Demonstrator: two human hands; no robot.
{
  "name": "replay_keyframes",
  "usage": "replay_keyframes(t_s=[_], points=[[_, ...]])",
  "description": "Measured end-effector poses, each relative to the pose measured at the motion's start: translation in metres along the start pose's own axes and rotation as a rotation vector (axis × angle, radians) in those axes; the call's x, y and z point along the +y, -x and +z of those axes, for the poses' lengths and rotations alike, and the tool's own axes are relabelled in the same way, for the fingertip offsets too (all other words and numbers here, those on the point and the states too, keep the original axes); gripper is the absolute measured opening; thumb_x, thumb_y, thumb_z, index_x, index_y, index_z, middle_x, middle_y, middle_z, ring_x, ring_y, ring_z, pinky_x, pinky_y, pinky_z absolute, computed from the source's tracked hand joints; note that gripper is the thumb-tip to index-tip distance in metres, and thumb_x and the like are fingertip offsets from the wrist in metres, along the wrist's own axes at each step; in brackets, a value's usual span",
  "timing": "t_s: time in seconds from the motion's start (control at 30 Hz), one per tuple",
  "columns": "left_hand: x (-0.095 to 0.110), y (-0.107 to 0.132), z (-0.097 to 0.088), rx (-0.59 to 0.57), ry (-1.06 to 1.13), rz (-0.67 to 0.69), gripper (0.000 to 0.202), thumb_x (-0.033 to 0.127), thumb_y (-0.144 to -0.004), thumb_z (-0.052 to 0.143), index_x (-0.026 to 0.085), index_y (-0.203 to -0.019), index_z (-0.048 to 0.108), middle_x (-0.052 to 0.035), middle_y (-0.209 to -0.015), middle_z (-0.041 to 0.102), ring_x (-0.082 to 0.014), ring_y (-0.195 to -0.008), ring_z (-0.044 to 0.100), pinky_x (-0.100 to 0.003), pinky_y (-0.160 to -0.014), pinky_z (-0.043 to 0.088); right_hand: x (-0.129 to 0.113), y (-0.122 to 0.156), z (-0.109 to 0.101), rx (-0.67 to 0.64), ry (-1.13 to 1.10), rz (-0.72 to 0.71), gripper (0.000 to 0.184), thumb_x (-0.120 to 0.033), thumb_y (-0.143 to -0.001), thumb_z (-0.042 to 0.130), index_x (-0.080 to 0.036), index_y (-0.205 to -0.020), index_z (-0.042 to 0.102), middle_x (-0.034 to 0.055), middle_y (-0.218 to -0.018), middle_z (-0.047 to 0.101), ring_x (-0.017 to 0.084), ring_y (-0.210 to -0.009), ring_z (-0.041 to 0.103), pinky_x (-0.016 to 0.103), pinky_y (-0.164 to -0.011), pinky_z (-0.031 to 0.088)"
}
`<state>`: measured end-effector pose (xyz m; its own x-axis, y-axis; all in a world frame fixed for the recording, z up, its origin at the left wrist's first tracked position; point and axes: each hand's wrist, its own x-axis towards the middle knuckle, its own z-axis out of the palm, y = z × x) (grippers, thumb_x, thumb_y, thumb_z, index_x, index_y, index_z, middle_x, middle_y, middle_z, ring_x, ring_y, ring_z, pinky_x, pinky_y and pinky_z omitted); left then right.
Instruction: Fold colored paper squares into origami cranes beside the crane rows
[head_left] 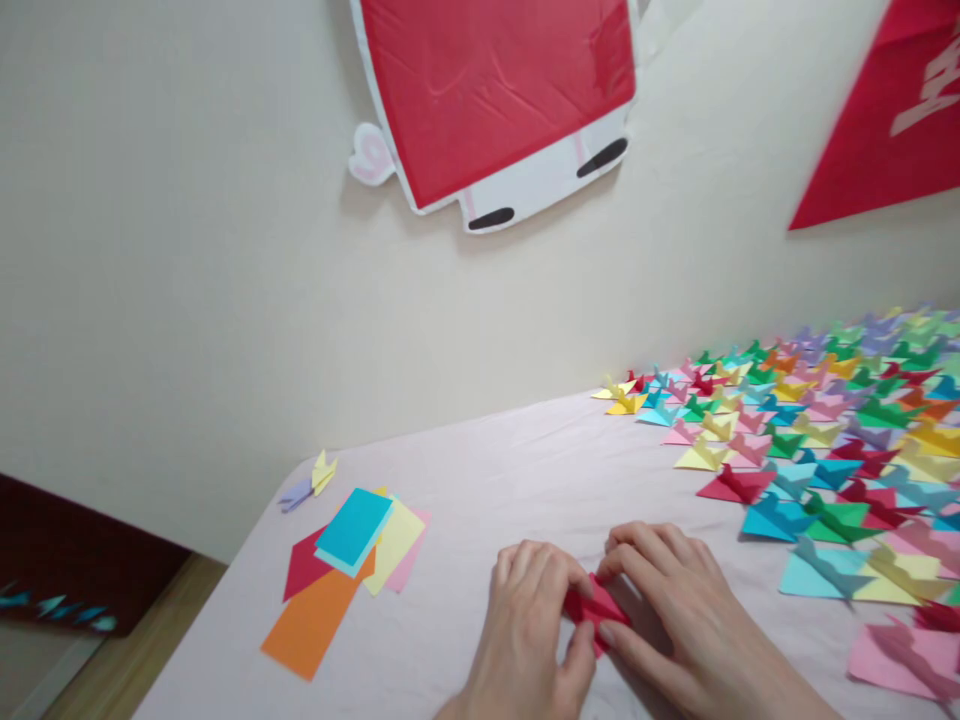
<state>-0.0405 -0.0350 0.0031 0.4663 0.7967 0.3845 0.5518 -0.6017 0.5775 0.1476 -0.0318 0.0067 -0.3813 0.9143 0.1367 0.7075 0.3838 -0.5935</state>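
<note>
A small red piece of folded paper (pixel 598 606) lies on the pale cloth surface between my two hands. My left hand (pixel 529 625) holds its left side with finger and thumb. From the right, my right hand (pixel 671 610) grips the same paper, forefinger at its top edge and thumb near its lower edge. Parts of the paper are hidden under the fingertips, so its full shape cannot be made out. Left of my hands is a loose pile of coloured paper sheets, with a blue sheet (pixel 356 527) on top and an orange sheet (pixel 309 622) in front.
Rows of folded paper birds (pixel 780 515) in many colours cover the right side. Two small folded papers, one yellow (pixel 323 472) and one purple (pixel 295 495), lie at the far left corner. A wall (pixel 225 250) with a red-and-white decoration (pixel 502 90) rises behind.
</note>
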Motion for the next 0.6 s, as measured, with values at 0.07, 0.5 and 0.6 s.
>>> replay_keyframes(t_s=[0.07, 0.5, 0.6], points=[[-0.0011, -0.0004, -0.0005, 0.013, 0.010, 0.016, 0.029, 0.001, -0.075, 0.049, 0.021, -0.095, 0.046, -0.0027, -0.090, 0.058, -0.0207, -0.085, 0.051, -0.035, -0.077, 0.036, 0.0011, 0.0008, 0.0019, 0.033, 0.011, -0.002, 0.011, -0.027, -0.081, 0.066, -0.024, -0.091, 0.062, 0.0082, -0.106, 0.061, 0.028, -0.099, 0.055, 0.046, -0.082, 0.047], [-0.0016, 0.0016, -0.0020, 0.128, -0.093, 0.006, 0.037, 0.002, -0.079, 0.046, 0.021, -0.110, 0.050, -0.0066, -0.098, 0.057, -0.0226, -0.091, 0.052, -0.035, -0.076, 0.041, 0.0041, -0.0021, -0.0016, 0.241, 0.059, -0.352, 0.012, -0.012, -0.089, 0.050, -0.023, -0.089, 0.054, 0.0030, -0.088, 0.064, 0.019, -0.082, 0.056, 0.029, -0.073, 0.044], [-0.0005, 0.0030, 0.0012, 0.108, -0.189, 0.093, 0.031, 0.001, -0.081, 0.045, 0.020, -0.104, 0.054, -0.0065, -0.100, 0.061, -0.0217, -0.091, 0.055, -0.035, -0.078, 0.040, 0.0062, -0.0065, 0.0011, 0.330, 0.229, -0.396, 0.019, -0.007, -0.088, 0.047, -0.022, -0.079, 0.055, 0.0018, -0.078, 0.062, 0.020, -0.075, 0.051, 0.033, -0.074, 0.039]])
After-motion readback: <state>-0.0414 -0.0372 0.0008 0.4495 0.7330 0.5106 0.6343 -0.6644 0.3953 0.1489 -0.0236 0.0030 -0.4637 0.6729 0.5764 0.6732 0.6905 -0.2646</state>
